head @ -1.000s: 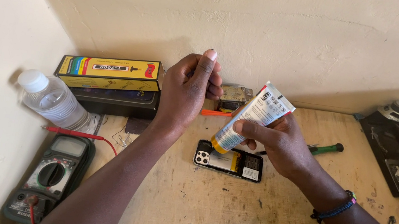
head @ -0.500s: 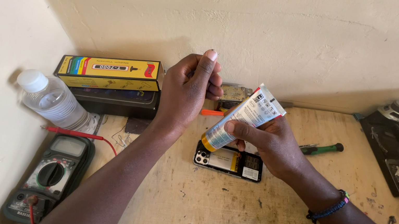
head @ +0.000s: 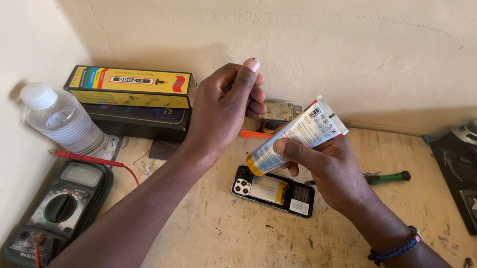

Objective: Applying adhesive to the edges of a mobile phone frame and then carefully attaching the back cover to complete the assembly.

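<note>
My right hand [head: 334, 170] grips a tube [head: 296, 136], fingers wrapped around its lower half and thumb pressed across the front. The tube's long axis runs diagonally: the crimped flat end points up and right, the orange nozzle end points down and left. The nozzle sits just above the phone [head: 273, 191] and is aimed toward its left end, where the camera cluster shows.

My left hand [head: 226, 110] is raised just left of the tube, fingers curled in and thumb tip up. It appears to pinch something small between thumb and fingers; I cannot tell what. The two hands are near each other but not touching. The right hand is the nearer one to the phone.

The phone lies flat on the worktop [head: 296, 256], back cover off, its long axis running left to right. Below the tube and right hand, it is partly covered by them.

Behind the hands lie an orange stick [head: 254, 134] and a small circuit board [head: 280, 110]. A green-handled screwdriver [head: 386, 176] lies right of the phone. To the left stand a yellow box [head: 129, 86], a bottle [head: 61, 118] and a multimeter [head: 60, 208] with a red probe [head: 87, 158].
</note>
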